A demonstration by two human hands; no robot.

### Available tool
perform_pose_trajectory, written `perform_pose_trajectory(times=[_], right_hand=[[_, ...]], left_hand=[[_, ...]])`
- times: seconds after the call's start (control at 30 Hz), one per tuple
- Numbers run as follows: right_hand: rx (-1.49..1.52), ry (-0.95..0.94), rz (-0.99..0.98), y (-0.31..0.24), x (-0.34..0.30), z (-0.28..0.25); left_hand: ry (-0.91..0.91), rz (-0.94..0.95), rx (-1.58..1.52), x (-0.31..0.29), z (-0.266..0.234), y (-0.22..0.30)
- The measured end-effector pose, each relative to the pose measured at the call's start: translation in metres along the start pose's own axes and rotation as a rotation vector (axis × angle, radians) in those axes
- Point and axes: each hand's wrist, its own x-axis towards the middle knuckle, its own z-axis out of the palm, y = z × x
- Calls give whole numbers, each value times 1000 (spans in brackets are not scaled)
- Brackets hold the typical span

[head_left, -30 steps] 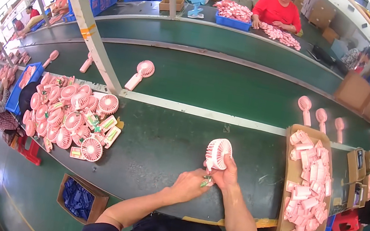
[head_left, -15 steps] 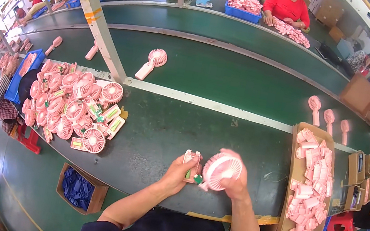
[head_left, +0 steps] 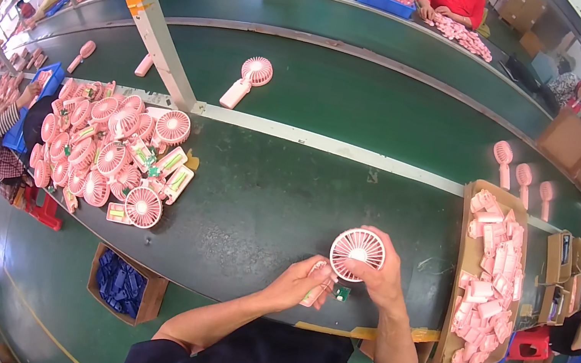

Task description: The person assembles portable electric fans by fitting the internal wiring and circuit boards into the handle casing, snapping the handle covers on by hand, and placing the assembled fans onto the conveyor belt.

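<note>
Over the near edge of the dark green bench [head_left: 247, 205], both my hands work on one pink handheld fan. My right hand [head_left: 385, 272] grips its round, slotted head [head_left: 357, 252], thumb across the front. My left hand [head_left: 299, 286] is closed on the fan's handle [head_left: 317, 293], partly hidden by the fingers. A small green circuit board [head_left: 341, 293] hangs beside the handle, below the fan head. To the left lies a heap of similar pink fans [head_left: 112, 158], some with open handles showing green boards and battery-like parts.
At right stands a cardboard box [head_left: 447, 318] of pink plastic housings [head_left: 488, 294]. Behind the bench a belt [head_left: 334, 108] carries spaced fans, such as one pink fan [head_left: 247, 82]. A metal post [head_left: 150, 17] rises at left. A box of blue parts [head_left: 121, 284] sits on the floor.
Both hands have shifted right with the fan. Its head now faces up more squarely, and the handle has tilted in my left fingers. Fans on the belt have shifted slightly right.
</note>
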Motion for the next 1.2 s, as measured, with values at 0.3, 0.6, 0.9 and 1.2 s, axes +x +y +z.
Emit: perform_pose_trajectory(times=[0.3, 0.6, 0.9, 1.2], right_hand=[[-26, -42, 50, 17, 4, -7], [-92, -130, 116, 14, 5, -5], [-272, -258, 135, 8, 12, 7], [-141, -318, 145, 15, 21, -4]], left_hand=[[-67, -151, 23, -1, 2, -4], [-71, -157, 7, -11, 0, -14], [-80, -122, 277, -20, -15, -6], [-27, 134, 354, -12, -1, -21]])
